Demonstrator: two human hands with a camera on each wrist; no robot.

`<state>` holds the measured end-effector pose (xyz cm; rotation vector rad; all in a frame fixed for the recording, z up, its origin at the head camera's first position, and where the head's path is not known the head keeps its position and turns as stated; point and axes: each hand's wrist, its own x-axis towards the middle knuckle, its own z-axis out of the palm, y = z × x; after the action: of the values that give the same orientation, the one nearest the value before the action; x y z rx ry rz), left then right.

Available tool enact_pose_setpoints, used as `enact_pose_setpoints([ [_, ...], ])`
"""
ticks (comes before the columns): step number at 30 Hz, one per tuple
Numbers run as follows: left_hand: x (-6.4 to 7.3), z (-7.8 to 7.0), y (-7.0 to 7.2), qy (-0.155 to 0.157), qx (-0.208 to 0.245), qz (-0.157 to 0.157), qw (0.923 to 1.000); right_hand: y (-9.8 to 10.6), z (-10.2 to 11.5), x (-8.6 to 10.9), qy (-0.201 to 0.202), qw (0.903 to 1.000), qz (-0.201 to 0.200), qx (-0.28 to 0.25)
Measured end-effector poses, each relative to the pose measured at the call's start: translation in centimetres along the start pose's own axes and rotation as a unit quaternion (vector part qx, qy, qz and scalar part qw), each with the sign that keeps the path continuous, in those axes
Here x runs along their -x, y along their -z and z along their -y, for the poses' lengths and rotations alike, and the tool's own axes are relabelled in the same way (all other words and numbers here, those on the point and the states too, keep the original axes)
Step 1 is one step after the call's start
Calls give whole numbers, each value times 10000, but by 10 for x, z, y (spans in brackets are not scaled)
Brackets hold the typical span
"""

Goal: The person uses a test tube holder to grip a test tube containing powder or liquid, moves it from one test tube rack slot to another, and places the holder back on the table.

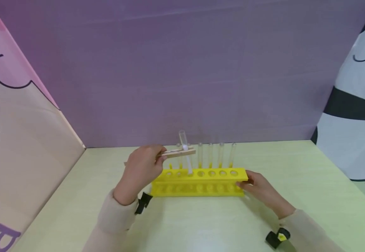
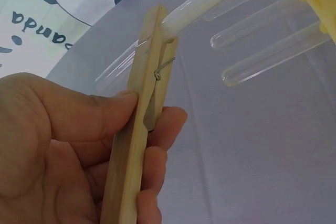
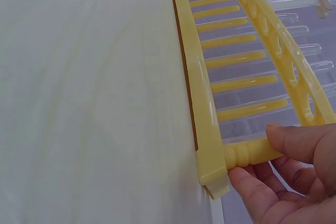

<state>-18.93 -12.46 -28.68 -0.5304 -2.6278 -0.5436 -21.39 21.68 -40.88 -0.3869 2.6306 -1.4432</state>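
Observation:
My left hand (image 1: 144,168) grips a wooden test tube clamp (image 2: 128,145), thumb on one side and fingers curled round the other. The clamp's jaws hold a glass test tube (image 1: 182,136) with white contents. The tube stands slightly tilted, its clear end up and its white lower part right at a hole in the top rail of a yellow test tube rack (image 1: 198,193). With thumb and fingers, my right hand (image 1: 261,189) holds the rack's right end post (image 3: 247,153). The rack stands upright on the table.
Several clear test tubes (image 1: 210,152) stand upside down over yellow pegs behind the rack. A bare peg (image 1: 170,166) shows at the left. The pale table (image 1: 201,224) ends at a purple backdrop (image 1: 201,70), with printed panels on both sides.

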Motion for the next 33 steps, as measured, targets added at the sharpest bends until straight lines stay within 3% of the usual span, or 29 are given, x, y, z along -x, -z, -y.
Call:
enact_pose_setpoints([
  [11,-3,-4,0,-296,58,-227,9993,1,1,0,92,9999,57,-88],
  [18,-4,-5,-5,-502,92,-112,9986,0,0,-1,7,10000,28,-48],
  [33,-8,-7,-11,-601,50,82,9981,-1,-1,-1,12,10000,4,-69],
])
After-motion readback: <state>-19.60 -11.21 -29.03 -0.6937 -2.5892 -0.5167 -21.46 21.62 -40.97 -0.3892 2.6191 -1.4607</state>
